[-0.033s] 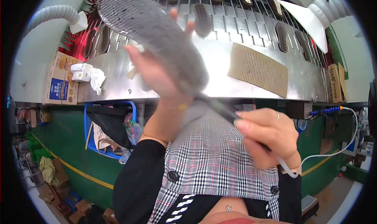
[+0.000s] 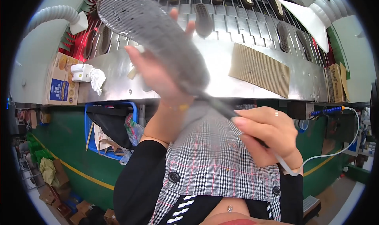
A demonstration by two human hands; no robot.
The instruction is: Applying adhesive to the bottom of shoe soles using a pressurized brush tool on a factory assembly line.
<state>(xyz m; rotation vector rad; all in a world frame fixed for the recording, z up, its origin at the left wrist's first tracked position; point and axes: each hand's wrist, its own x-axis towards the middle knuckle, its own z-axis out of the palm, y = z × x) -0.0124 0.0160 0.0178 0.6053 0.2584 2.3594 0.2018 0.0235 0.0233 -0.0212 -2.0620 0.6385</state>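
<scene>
My left hand point(image 2: 157, 76) cups a grey sole point(image 2: 160, 33), eleven o'clock; my right hand point(image 2: 270, 132) pinches a black tool point(image 2: 222, 107), four o'clock.

Head camera: wide fisheye, looking down from your head.
Your left hand point(image 2: 160, 79) and right hand point(image 2: 272, 132) sit near the lens, bench point(image 2: 220, 81) farther off.

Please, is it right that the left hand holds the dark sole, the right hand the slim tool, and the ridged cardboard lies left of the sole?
Not quite: the head view shows the ridged cardboard right of the sole the left hand holds; the right hand holds the tool.
</scene>
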